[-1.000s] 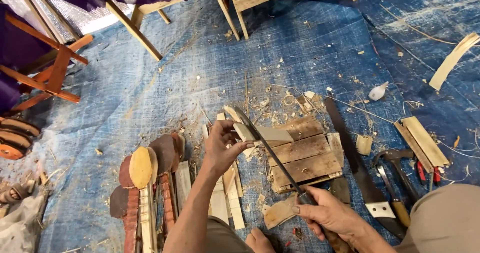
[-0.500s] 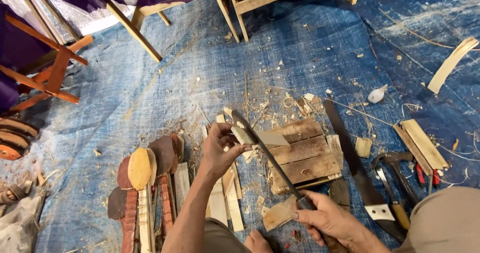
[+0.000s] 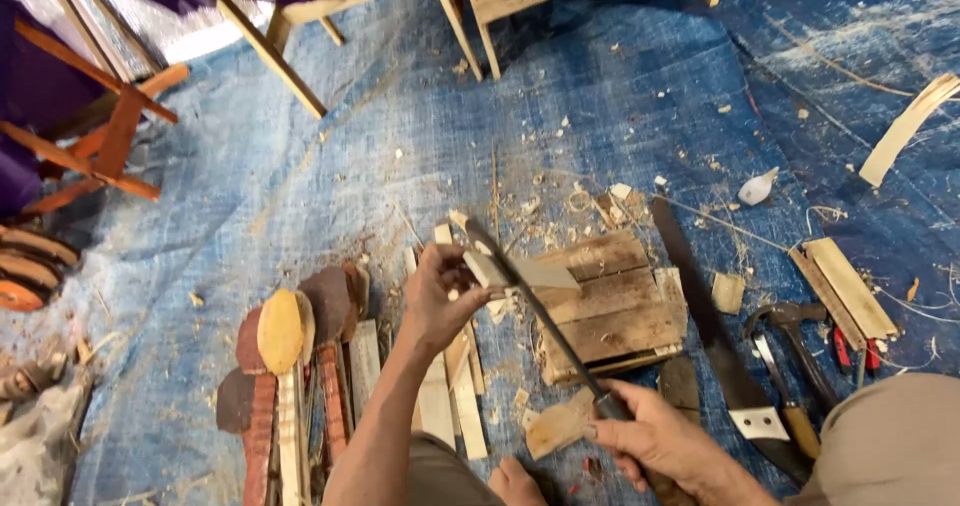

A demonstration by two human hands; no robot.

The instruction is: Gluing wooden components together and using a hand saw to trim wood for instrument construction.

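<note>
Gripping a pale wood piece (image 3: 500,269), the left hand (image 3: 440,301) had its fingers (image 3: 452,262) curled round the near end, holding it over the slat block (image 3: 610,301). Right hand (image 3: 655,436): fingers wrapped tight on the dark handle of a long knife (image 3: 535,306), blade slanting up-left to meet the piece.

- Slat block: weathered boards, on the blue tarp (image 3: 300,186), just right of the left hand.
- Pale strips (image 3: 450,396): flat on the tarp beneath the left forearm.
- Spoons (image 3: 285,366): carved blanks, dark and pale, laid side by side at left.
- Machete (image 3: 705,326): right of the block, point away.
- Pincers (image 3: 790,321): beside the machete's handle.
- Shavings (image 3: 560,201): scattered beyond the block.
- Wooden legs (image 3: 270,56): along the far edge.
</note>
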